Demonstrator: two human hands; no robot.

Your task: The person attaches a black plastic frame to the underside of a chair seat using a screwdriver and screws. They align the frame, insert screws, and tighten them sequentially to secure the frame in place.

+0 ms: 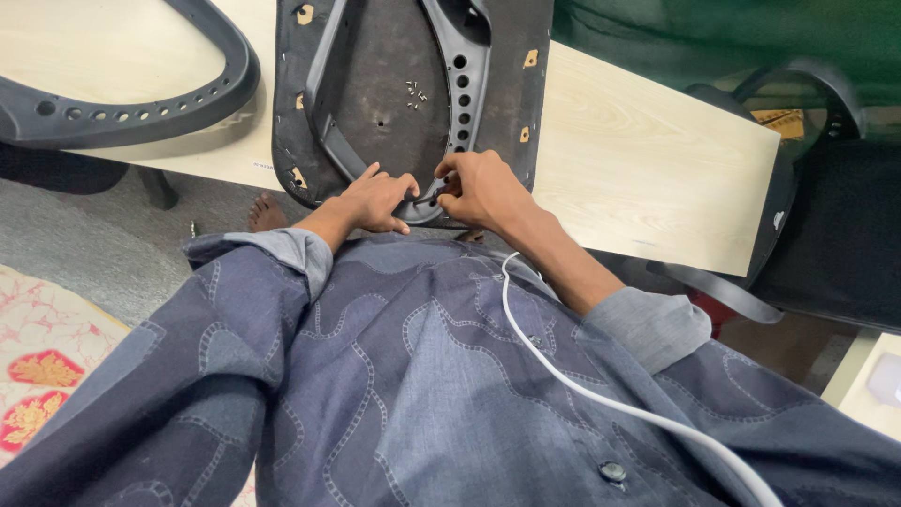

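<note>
Left hand (380, 199) presses its fingers on my dark plastic frame (330, 141), gripping the lower curve; right hand (477, 188) pinches the same curve beside it | frame lies on an upturned seat pad (394, 66), overhanging the pale wooden table (648, 178); small screws (415, 91) rest on the pad | white cable (601, 394) crosses my patterned shirt
</note>
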